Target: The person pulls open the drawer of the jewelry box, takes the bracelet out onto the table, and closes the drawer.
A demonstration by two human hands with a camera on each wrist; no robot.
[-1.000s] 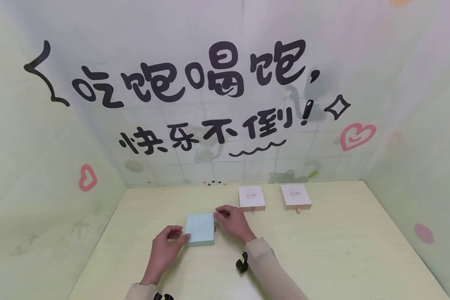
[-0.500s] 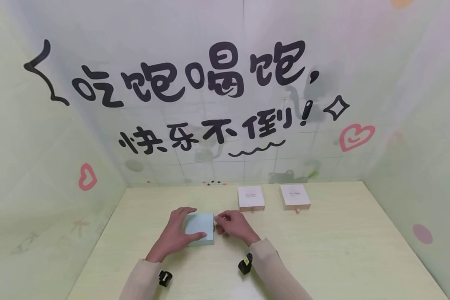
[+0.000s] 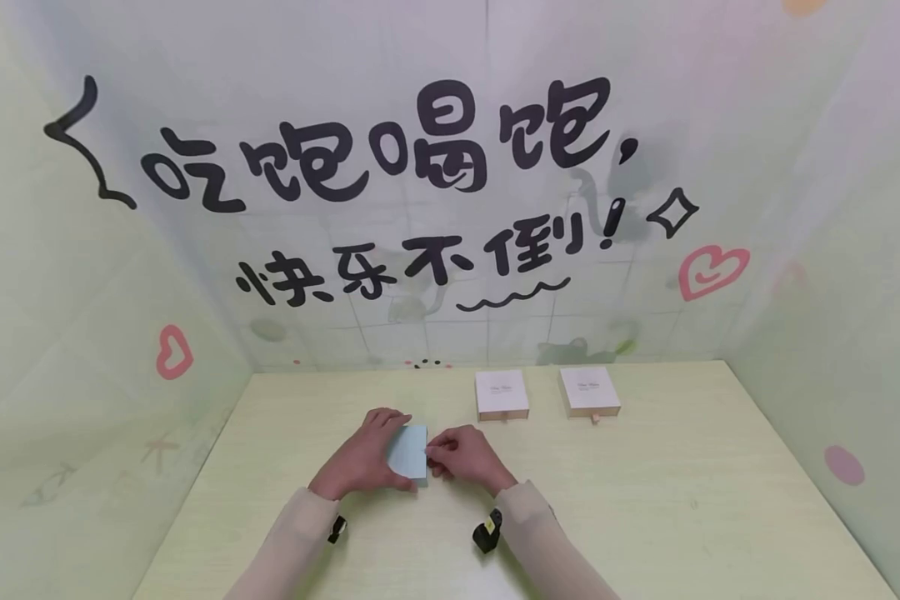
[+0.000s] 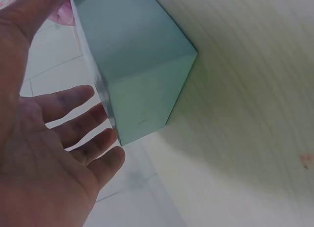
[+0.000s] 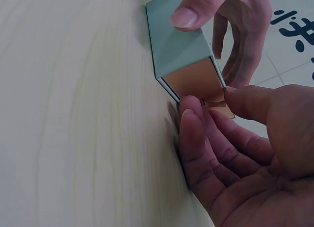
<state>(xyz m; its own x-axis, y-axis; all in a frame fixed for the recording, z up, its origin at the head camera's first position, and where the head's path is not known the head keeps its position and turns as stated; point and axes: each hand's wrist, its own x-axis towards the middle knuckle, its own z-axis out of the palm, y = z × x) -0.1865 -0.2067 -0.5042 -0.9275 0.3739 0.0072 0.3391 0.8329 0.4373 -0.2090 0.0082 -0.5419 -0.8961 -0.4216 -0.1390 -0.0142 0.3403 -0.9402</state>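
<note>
A light blue-green drawer box [image 3: 412, 454] lies on the table, with its copper-coloured drawer end [image 5: 194, 80] facing right. My left hand [image 3: 367, 454] spans it from the left and grips it. In the right wrist view, the left thumb [image 5: 186, 16] lies on the box's near side; the left wrist view shows the other fingers [image 4: 81, 126] spread along the far side. At the drawer end, my right hand [image 3: 468, 454] pinches a small copper-coloured pull tab [image 5: 218, 105] between thumb and fingers. Part of the tab is hidden by the fingertips.
Two pale pink drawer boxes stand at the back of the table [image 3: 682, 483]: one box [image 3: 502, 393] behind the right hand, another box [image 3: 589, 390] farther right with its tab showing. A printed cloth wall [image 3: 390, 333] rises behind the table, with cloth sides left and right.
My left hand has moved from the box's left edge to reach over and around it. My right hand has slid slightly down along the drawer end to the tab. The pink boxes stay put.
</note>
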